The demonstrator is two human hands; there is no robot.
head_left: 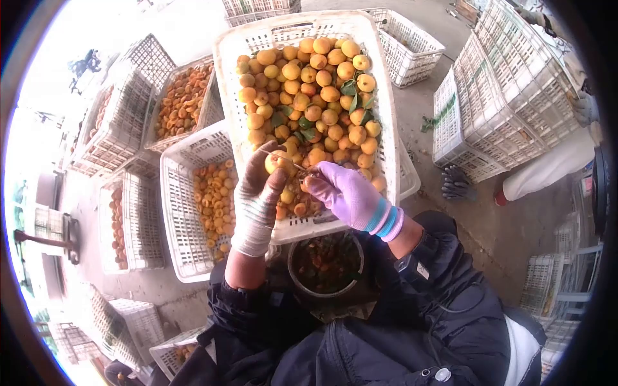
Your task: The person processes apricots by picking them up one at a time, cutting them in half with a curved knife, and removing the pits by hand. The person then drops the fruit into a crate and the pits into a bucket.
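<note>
My left hand, in a whitish glove with stained fingertips, is closed around a yellow apricot. Close beside it on the right, my right hand wears a purple glove with blue bands at the wrist. Its fingers are pinched on a thin, rod-like tool that points toward the apricot; its exact kind is too small to tell. Both hands are over the near end of a large white crate filled with apricots and a few green leaves.
Below my hands a round bucket holds dark scraps. To the left, a white crate contains apricot pieces, with more filled crates behind. Stacked crates, dark gloves on the floor and another person's leg are at right.
</note>
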